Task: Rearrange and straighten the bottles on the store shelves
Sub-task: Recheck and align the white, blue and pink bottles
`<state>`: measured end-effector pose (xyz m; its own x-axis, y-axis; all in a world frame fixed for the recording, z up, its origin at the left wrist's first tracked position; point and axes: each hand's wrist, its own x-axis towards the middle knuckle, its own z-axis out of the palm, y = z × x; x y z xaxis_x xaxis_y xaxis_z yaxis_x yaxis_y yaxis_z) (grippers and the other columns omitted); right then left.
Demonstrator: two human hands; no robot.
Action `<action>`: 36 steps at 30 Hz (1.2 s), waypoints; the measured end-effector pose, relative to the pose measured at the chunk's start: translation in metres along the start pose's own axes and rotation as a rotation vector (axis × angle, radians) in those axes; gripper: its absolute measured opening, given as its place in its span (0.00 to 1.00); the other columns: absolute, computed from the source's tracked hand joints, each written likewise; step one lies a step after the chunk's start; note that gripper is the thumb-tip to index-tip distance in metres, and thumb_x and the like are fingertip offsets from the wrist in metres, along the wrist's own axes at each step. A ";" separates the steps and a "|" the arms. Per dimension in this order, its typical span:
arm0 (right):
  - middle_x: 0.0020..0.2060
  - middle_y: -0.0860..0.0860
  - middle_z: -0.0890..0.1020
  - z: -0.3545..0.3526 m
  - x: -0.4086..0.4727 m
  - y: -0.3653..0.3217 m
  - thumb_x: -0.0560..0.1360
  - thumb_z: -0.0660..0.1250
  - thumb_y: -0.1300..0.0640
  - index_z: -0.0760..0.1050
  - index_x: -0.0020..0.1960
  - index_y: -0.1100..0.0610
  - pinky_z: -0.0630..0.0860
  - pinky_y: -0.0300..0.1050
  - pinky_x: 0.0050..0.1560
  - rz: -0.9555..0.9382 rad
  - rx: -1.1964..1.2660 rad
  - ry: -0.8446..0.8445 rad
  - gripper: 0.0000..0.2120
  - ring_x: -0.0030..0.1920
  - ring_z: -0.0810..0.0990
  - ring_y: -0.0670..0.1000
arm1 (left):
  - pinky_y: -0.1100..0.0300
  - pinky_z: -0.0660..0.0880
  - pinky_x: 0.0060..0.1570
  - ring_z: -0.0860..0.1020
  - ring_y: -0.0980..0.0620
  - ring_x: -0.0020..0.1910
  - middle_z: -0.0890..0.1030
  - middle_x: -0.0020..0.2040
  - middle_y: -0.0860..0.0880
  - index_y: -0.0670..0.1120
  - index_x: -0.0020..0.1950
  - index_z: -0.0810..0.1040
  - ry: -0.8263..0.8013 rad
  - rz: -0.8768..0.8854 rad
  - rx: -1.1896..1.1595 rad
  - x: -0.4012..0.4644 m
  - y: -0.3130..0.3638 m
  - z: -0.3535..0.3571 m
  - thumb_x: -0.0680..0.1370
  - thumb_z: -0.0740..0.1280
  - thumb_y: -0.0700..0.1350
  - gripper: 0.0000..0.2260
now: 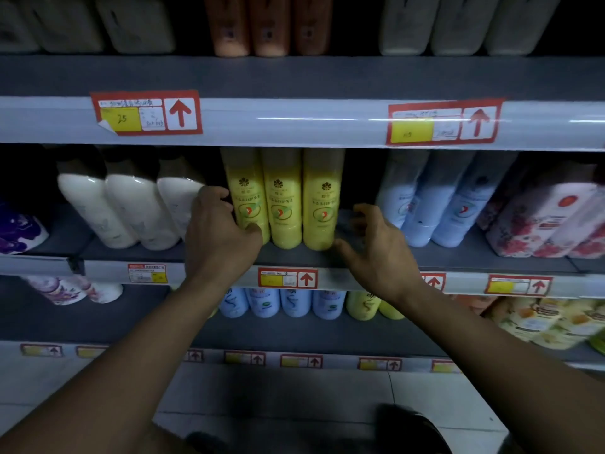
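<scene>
both arms reach in over the shelf (294,257) front edge; left hand (222,231) curled round the left yellow bottle (247,198), thumb on its face, fingers wrapped behind its left side; right hand (376,244) loosely spread, holding nothing, thumb tip just at the base of the right yellow bottle (322,198); three yellow bottles stand upright, long axis vertical, packed side by side at the front edge between the hands; middle one (283,198) untouched; right hand looks set to close leftward on its bottle; white bottles (131,208) lean further left, blue bottles (425,204) right.
</scene>
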<state>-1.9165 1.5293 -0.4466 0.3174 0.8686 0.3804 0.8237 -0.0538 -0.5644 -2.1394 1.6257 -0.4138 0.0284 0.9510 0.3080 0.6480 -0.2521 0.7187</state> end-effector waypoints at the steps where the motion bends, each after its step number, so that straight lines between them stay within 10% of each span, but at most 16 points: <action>1: 0.58 0.51 0.84 -0.007 -0.004 0.003 0.77 0.72 0.46 0.70 0.70 0.54 0.81 0.55 0.53 -0.029 -0.023 -0.007 0.26 0.56 0.83 0.55 | 0.52 0.77 0.51 0.80 0.49 0.51 0.79 0.54 0.51 0.51 0.61 0.72 0.015 0.005 -0.021 -0.004 0.006 -0.002 0.71 0.76 0.45 0.22; 7: 0.45 0.47 0.83 -0.039 -0.013 0.018 0.77 0.69 0.48 0.80 0.56 0.52 0.80 0.51 0.45 -0.062 -0.050 0.035 0.12 0.44 0.82 0.51 | 0.54 0.80 0.45 0.81 0.55 0.40 0.82 0.41 0.54 0.50 0.47 0.79 -0.134 0.186 -0.169 -0.041 0.058 0.028 0.73 0.74 0.40 0.08; 15: 0.42 0.48 0.83 -0.069 -0.014 0.060 0.76 0.71 0.53 0.79 0.51 0.53 0.80 0.54 0.45 0.076 -0.081 0.186 0.05 0.44 0.83 0.53 | 0.56 0.80 0.50 0.81 0.55 0.46 0.81 0.49 0.55 0.50 0.58 0.78 -0.431 0.251 -0.148 -0.053 0.103 0.094 0.75 0.76 0.49 0.14; 27: 0.50 0.54 0.83 -0.104 -0.017 0.111 0.75 0.74 0.47 0.73 0.60 0.56 0.80 0.54 0.47 0.260 -0.180 0.216 0.20 0.49 0.83 0.57 | 0.48 0.74 0.56 0.76 0.39 0.57 0.75 0.55 0.42 0.43 0.55 0.71 0.017 0.277 -0.260 -0.060 0.145 0.158 0.72 0.80 0.50 0.23; 36: 0.65 0.60 0.75 -0.093 -0.007 0.116 0.72 0.79 0.44 0.65 0.70 0.59 0.78 0.55 0.59 0.400 -0.062 0.185 0.36 0.63 0.78 0.62 | 0.46 0.71 0.64 0.72 0.35 0.67 0.72 0.67 0.35 0.35 0.66 0.69 -0.025 0.099 -0.115 -0.046 0.147 0.175 0.67 0.81 0.63 0.43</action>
<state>-1.7797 1.4710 -0.4472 0.6906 0.6714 0.2688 0.6440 -0.4017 -0.6511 -1.9125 1.5766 -0.4311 0.1079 0.9243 0.3660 0.5500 -0.3622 0.7525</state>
